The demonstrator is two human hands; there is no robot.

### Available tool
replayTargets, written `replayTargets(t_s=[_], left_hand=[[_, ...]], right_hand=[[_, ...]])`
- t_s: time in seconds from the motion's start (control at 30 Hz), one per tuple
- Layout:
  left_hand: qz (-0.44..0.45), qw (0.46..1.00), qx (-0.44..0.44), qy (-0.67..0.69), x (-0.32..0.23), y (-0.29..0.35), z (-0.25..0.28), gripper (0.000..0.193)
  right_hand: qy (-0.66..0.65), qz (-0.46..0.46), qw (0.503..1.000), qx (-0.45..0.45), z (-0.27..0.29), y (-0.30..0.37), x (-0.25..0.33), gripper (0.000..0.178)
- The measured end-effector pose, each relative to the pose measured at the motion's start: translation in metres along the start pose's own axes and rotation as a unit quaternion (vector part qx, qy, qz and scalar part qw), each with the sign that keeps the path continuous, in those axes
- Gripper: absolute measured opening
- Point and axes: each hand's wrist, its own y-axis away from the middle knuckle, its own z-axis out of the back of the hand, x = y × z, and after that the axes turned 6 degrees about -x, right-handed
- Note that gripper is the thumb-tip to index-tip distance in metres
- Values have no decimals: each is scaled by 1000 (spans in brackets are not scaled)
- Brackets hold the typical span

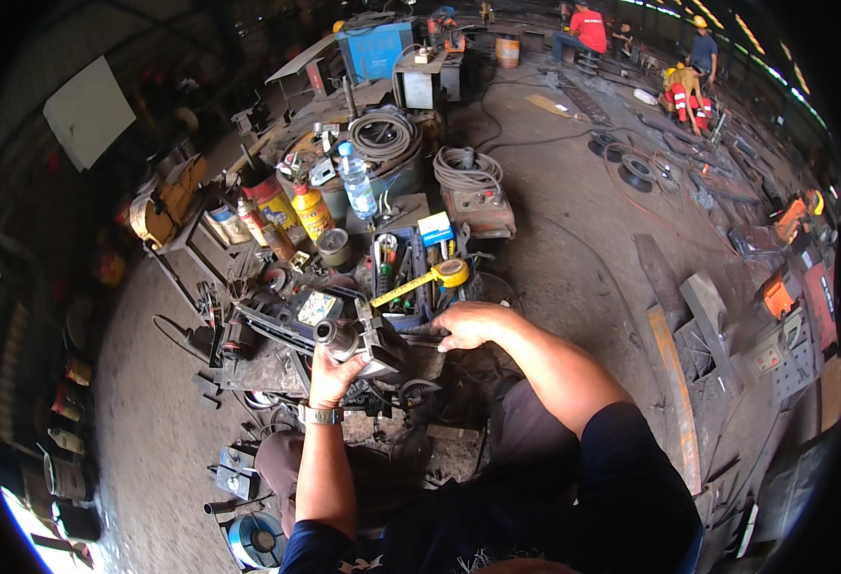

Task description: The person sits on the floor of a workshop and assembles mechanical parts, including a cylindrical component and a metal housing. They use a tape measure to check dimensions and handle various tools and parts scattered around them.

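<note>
My left hand point(330, 376) is wrapped around a grey metal part, a round collar point(336, 337) joined to a blocky bracket point(379, 348), held above the cluttered low bench. My right hand point(470, 325) hovers at the near right edge of the blue tool tray point(411, 323), fingers loosely bent and apart, with nothing visible in them. Across that tray lies a yellow tape measure point(451, 274), its blade point(403, 290) drawn out toward the metal part. Screwdrivers and pliers with coloured handles point(385, 256) stand in the tray, next to a small blue-and-white box point(435, 228).
Behind the tray stand a water bottle point(356, 182), a yellow bottle point(312, 212) and an open can point(333, 247). Coiled cable point(468, 172) rests on a metal box. Steel pieces point(708, 306) lie to the right. Several people work far off, one crouching point(686, 99).
</note>
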Motion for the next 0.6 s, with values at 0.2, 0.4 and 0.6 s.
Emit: replayTargets(t_s=[0.2, 0.4, 0.6], left_hand=[[-20, 999, -16, 26, 5, 2, -6, 70], [-23, 999, -26, 34, 5, 3, -6, 68], [-22, 999, -20, 23, 6, 3, -3, 66]], right_hand=[[-19, -9, 1000, -10, 7, 10, -9, 52], [-12, -16, 1000, 20, 12, 13, -9, 55], [-3, -17, 1000, 13, 13, 13, -9, 56]])
